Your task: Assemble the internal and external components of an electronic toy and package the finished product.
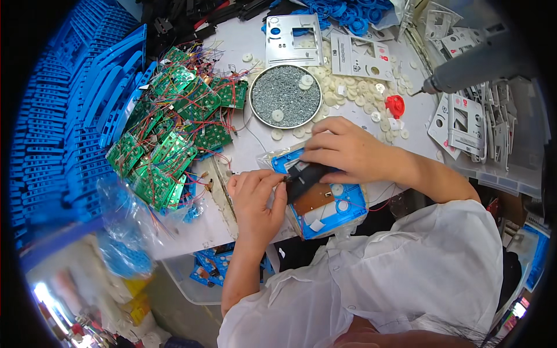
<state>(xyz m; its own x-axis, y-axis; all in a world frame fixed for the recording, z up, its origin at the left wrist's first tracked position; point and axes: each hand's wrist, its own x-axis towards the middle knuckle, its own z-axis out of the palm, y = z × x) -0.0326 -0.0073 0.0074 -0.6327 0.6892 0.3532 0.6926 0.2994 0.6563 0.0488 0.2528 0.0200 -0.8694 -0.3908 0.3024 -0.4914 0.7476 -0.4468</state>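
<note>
On the table in front of me lies a blue plastic housing (348, 217) with a brown circuit board (315, 199) and thin wires in it. A black plastic part (304, 184) sits slantwise over the board. My right hand (351, 152) is closed on the far right end of this part, thumb and fingers around it. My left hand (258, 200) is at the housing's left edge, with thumb and forefinger pinched together by the part's other end. Whatever lies between those left fingertips is too small to make out.
A round tin of small screws (286, 95) stands beyond the housing. Green circuit boards (174, 145) with wires pile up at left, beside stacked blue plastic parts (58, 116). White discs (362, 93), a red knob (395, 106), white panels (467, 124) and a hanging electric screwdriver (464, 66) are at right.
</note>
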